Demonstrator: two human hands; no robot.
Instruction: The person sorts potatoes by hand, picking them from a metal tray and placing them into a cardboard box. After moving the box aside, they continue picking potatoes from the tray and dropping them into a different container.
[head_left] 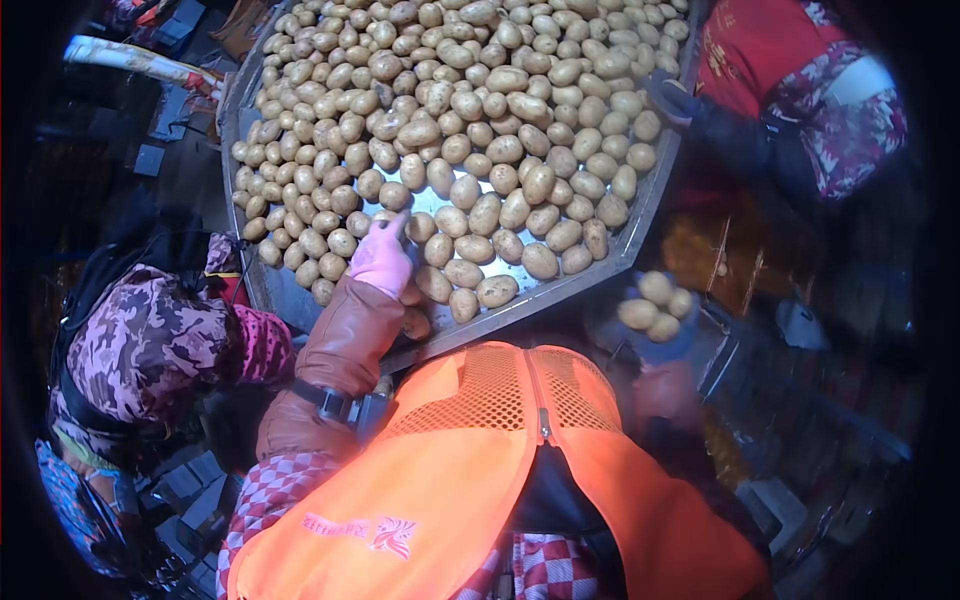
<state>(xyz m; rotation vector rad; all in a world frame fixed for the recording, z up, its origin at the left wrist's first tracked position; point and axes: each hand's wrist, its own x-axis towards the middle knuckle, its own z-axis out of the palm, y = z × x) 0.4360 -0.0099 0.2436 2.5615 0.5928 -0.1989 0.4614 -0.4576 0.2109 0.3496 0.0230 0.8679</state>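
A big metal sorting table (560,292) lies in front of me, heaped with several yellow-brown potatoes (480,110). My left hand (380,262), in a pink glove with a brown sleeve, reaches over the table's near rim. Its forefinger is stretched toward a potato (395,196) at the edge of the heap, and the hand holds nothing. Off the table's right corner, my right hand (652,345), in a dark glove and blurred, cups three potatoes (655,305). My orange mesh vest (480,470) fills the bottom of the view.
A person in a pink patterned hood (150,340) stands close at my left. Another person in red with floral sleeves (800,80) stands at the upper right, a dark-gloved hand (672,100) at the table's rim. Dark crates and clutter surround the table.
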